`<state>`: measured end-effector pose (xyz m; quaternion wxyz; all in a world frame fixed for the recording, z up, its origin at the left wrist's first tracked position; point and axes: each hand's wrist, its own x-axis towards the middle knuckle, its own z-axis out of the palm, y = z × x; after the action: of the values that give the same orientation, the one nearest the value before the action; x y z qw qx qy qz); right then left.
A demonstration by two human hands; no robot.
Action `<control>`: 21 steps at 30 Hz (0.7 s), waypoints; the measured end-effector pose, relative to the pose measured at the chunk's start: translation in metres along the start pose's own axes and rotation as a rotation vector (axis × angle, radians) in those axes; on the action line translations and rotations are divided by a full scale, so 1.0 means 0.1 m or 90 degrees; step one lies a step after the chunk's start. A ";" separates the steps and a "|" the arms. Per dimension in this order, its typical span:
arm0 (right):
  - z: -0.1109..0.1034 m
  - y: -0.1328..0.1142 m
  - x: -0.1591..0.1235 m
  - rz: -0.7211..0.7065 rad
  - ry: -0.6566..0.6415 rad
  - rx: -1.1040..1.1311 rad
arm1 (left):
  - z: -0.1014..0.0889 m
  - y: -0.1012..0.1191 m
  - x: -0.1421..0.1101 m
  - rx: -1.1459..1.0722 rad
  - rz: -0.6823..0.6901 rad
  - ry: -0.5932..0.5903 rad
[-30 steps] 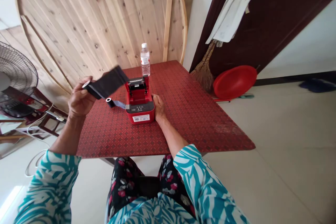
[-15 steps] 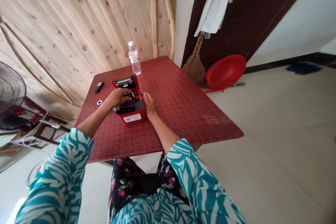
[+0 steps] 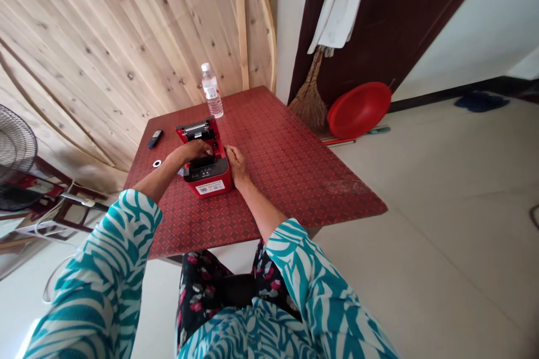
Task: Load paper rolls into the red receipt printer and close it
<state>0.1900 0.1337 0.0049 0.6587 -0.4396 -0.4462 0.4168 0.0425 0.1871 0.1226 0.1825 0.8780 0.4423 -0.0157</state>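
Observation:
A red and black label or receipt printer (image 3: 210,186) stands on the table with its lid (image 3: 196,130) raised, a white sticker on its near side. My left hand (image 3: 194,150) reaches down into the printer's compartment from the left. Its fingers are bent, and the tips and whatever they hold are hidden inside. Against the printer's right side my right hand (image 3: 236,164) is pressed, thumb near the upper edge, gripping the casing. A small white ring (image 3: 157,164) with a dark centre lies on the table left of my left wrist.
The red patterned table (image 3: 295,179) also carries a water bottle (image 3: 213,92) behind the printer and a dark remote control (image 3: 155,138) at the left. A fan (image 3: 17,146) stands left. Beyond the right edge are a broom (image 3: 310,95) and a red basin (image 3: 360,109).
The black roll with a white end, seen in my left hand earlier, is now out of sight. That hand has sunk lower into the printer. My right hand stays at its side.

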 end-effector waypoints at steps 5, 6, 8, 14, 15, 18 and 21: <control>-0.02 0.01 0.00 -0.010 -0.004 -0.004 | 0.02 0.05 -0.38 -0.203 0.019 0.109; -0.02 0.00 0.00 -0.010 -0.003 -0.006 | 0.06 0.08 -0.49 -0.254 0.015 0.155; -0.03 0.00 -0.01 -0.001 0.001 -0.002 | 0.16 0.15 -0.72 -0.351 -0.004 0.257; -0.02 0.01 0.01 0.074 0.014 0.073 | 0.64 0.33 -1.09 -0.434 0.000 0.435; -0.02 0.01 0.05 0.091 0.020 0.088 | 0.71 0.33 -1.09 -0.423 0.024 0.461; 0.01 -0.08 0.29 0.089 0.024 0.077 | 0.86 0.32 -1.07 -0.357 0.094 0.530; 0.10 -0.28 0.58 0.018 -0.029 0.030 | 0.93 0.29 -1.04 -0.260 0.136 0.568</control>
<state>0.1995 0.1831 0.0465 0.6528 -0.4202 -0.4449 0.4464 0.0144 0.0601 0.0645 0.1447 0.7860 0.3787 0.4669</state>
